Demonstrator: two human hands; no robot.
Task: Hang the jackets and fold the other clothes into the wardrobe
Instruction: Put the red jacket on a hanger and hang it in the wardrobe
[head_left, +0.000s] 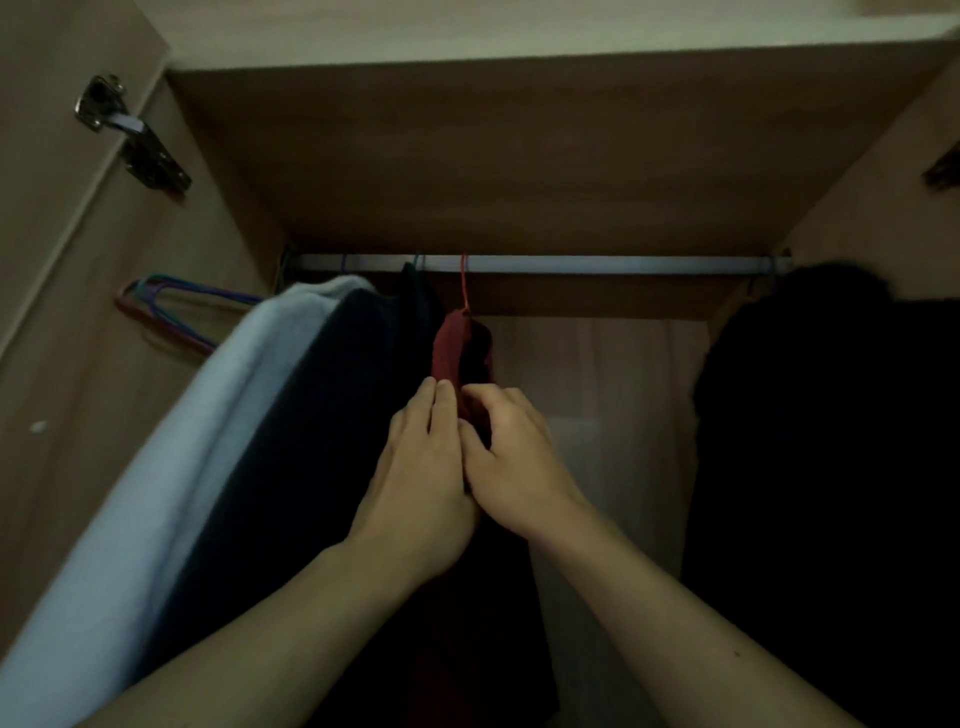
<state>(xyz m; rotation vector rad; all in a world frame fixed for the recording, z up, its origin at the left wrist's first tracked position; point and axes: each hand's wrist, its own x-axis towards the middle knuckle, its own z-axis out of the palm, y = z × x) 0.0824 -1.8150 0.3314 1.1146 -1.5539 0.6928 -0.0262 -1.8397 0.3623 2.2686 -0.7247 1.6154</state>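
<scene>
Reaching into the wardrobe (519, 156), we have both hands on the red jacket (452, 348), which hangs from the rail (597, 263) on an orange hanger (464, 291). Our left hand (421, 467) lays nearly straight fingers against the jacket's left side, its thumb hidden. Our right hand (519, 457) curls its fingers and pinches the jacket's front edge. Left of it hang dark clothes (311, 415) and a pale garment (208, 441), with spare hangers (171, 312) beyond. A black garment (831, 415) hangs at the rail's right end. A metal hinge (130, 135) sits on the left door.
</scene>
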